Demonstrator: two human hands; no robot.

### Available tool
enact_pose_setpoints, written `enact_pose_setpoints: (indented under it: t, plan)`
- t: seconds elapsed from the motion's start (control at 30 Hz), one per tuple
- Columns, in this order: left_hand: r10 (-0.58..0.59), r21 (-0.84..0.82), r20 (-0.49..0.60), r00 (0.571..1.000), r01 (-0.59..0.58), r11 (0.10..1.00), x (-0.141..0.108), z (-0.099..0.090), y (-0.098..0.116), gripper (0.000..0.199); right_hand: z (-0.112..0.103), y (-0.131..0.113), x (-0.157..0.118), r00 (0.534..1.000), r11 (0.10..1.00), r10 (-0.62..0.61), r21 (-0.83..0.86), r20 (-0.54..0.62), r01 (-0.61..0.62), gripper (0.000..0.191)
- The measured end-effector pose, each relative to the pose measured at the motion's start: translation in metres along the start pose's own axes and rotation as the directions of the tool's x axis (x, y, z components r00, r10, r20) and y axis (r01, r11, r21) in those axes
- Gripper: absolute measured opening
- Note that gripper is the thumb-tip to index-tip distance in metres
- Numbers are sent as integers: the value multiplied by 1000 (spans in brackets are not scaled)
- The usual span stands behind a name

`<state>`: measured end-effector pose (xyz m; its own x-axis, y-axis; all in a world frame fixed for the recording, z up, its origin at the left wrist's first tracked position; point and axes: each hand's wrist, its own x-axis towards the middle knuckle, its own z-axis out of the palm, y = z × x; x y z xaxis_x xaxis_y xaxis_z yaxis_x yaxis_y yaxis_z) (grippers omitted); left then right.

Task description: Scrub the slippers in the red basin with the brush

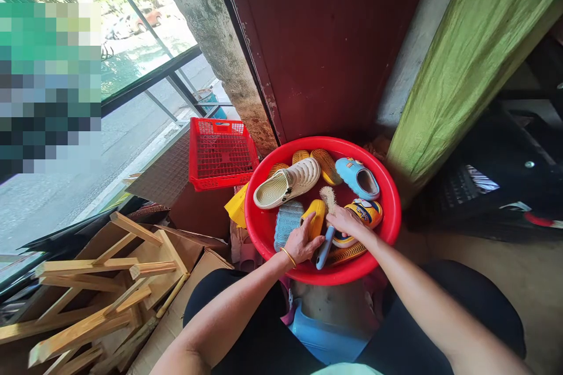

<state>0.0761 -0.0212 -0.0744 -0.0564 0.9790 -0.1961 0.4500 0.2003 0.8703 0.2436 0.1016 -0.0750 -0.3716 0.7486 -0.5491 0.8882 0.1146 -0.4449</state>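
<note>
A red plastic basin (396, 211) between my knees holds several clogs and slippers. My left hand (303, 244), a gold bangle at its wrist, grips a yellow clog (315, 217) near the basin's front. In my right hand (345, 222) is a scrub brush (325, 249) with a blue handle and pale bristles, held just beside that clog. Around them lie a cream clog (303, 179), a light blue clog (354, 176), a blue sole turned up (288, 225) and a yellow and navy clog (367, 211). Brown-yellow soles (325, 165) show at the back.
A red plastic crate (222, 155) stands behind the basin to the left. Wooden stool legs (97, 281) and cardboard crowd the left side. A dark red door (325, 47) rises behind, with a green curtain (457, 70) at right. A person, blurred out, is at far left.
</note>
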Motion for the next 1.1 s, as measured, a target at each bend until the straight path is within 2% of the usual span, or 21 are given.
enact_pose_setpoints:
  t: [0.2, 0.33, 0.53, 0.73, 0.9, 0.97, 1.03, 1.1]
  plan:
    - [80, 145, 29, 996, -83, 986, 0, 1, -3, 72, 0, -1, -1, 1000, 1000, -7, -7, -13, 7, 35]
    - [77, 169, 48, 996, -84, 982, 1, 1, -6, 73, 1, -1, -1, 1000, 1000, -9, -10, -17, 9, 38]
    - [16, 30, 14, 1000, -17, 999, 2, 1, -5, 70, 2, 0, 0, 1000, 1000, -3, -18, -18, 3, 38]
    - [24, -15, 15, 1000, -24, 1000, 5, -1, -8, 67, 3, 1, 2, 1000, 1000, -14, -11, -26, 13, 37]
    - [17, -40, 27, 999, -16, 999, 9, 2, -18, 74, 7, 4, 6, 998, 1000, -20, -9, -54, 19, 36]
    - [5, -100, -2, 1000, -5, 995, 14, 5, -26, 75, 8, 5, 8, 998, 1000, -17, -8, -60, 16, 36]
    - [-54, -219, -46, 997, 43, 975, 22, 7, -35, 76, 10, 6, 9, 997, 1000, -13, -6, -70, 13, 37]
    - [-173, -331, -89, 981, 135, 934, 31, 6, -44, 75, 10, 7, 9, 997, 1000, -17, -2, -82, 17, 37]
